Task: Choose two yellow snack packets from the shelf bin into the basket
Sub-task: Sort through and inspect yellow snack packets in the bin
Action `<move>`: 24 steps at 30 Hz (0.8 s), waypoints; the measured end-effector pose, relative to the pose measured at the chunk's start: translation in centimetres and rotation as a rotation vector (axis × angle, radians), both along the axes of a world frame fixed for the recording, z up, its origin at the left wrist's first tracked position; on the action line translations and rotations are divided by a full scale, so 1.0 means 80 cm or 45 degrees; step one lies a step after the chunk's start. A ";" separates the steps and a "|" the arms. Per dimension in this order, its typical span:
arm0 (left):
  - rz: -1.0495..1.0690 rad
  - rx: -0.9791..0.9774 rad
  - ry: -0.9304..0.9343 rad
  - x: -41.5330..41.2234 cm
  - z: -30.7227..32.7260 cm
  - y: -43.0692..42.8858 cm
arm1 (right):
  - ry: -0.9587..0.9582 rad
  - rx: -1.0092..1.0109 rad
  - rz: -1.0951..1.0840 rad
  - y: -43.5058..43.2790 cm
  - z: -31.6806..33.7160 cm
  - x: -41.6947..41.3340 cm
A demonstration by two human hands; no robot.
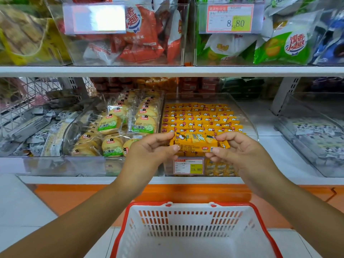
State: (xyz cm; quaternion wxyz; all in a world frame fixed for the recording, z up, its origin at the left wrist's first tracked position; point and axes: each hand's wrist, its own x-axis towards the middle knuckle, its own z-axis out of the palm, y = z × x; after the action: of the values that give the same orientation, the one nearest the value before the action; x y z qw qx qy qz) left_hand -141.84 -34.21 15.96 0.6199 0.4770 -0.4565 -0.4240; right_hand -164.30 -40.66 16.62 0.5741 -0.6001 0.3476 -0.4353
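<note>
A clear shelf bin (247, 116) on the lower shelf holds several rows of yellow snack packets (201, 116). In front of the bin's near edge I hold a yellow snack packet (197, 142) lying level between both hands. My left hand (149, 149) pinches its left end, my right hand (236, 148) pinches its right end. Whether a second packet lies behind it I cannot tell. Below my hands, on the floor, stands a white basket (193, 216) with a red rim, nothing in its visible part.
Left of the yellow bin is a clear bin of round biscuit packs (115, 127). A price tag reading 15.80 (188, 166) hangs on the bin front. The upper shelf carries bins of red snack bags (141, 34) and green snack bags (279, 43). An orange base (74, 198) runs under the shelf.
</note>
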 end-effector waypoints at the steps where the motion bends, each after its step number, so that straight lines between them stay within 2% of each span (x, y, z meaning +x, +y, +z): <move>1: -0.003 0.007 0.007 0.001 -0.001 -0.001 | -0.029 0.028 0.004 0.000 0.001 -0.001; 5: -0.031 0.013 0.074 0.002 -0.003 -0.005 | -0.208 0.142 0.058 -0.002 0.003 -0.004; 13: -0.084 0.024 0.045 0.010 -0.004 -0.008 | -0.263 0.283 0.172 -0.008 0.002 -0.005; 16: -0.123 0.018 -0.021 0.013 -0.005 -0.008 | -0.234 0.250 0.198 -0.008 0.003 -0.008; 21: 0.018 -0.014 -0.073 0.010 -0.006 -0.006 | -0.080 0.116 0.082 -0.005 0.003 -0.004; 24: 0.016 -0.012 -0.093 0.008 -0.008 -0.008 | -0.143 0.109 0.057 -0.004 0.002 -0.002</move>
State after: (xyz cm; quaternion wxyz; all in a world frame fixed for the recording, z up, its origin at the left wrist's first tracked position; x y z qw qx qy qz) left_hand -141.21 -34.82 15.34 0.6076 0.4922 -0.4778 -0.4003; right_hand -164.43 -40.99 16.75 0.6274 -0.5572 0.3198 -0.4400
